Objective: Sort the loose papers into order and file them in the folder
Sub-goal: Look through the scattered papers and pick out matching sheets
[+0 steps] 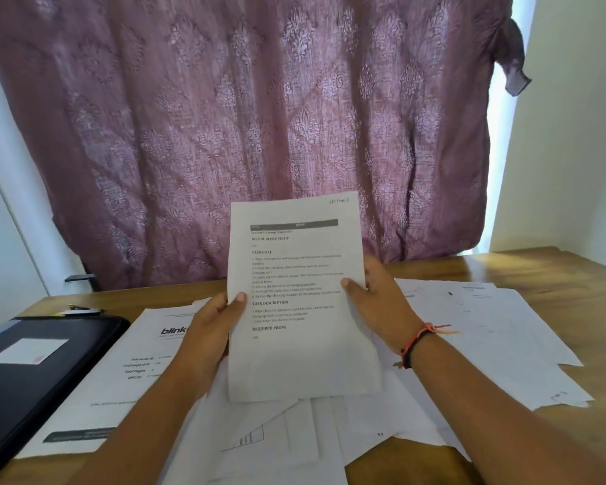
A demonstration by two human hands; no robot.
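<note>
I hold a printed sheet [296, 358] upright above the desk, text facing me. My left hand [212, 327] grips its left edge with the thumb on the front. My right hand [376, 299] grips the right edge the same way; a red and black band sits on that wrist. Loose papers [497, 330] lie spread over the wooden desk [539, 264] beneath and to the right. A sheet with a "blink" logo [119, 372] lies to the left. A black folder [21, 376] with a white label lies closed at the far left.
A purple patterned curtain [242, 117] hangs behind the desk. A small stapler-like object [83, 308] sits beyond the folder. White walls [581, 134] flank both sides. Bare desk wood shows at the back right corner.
</note>
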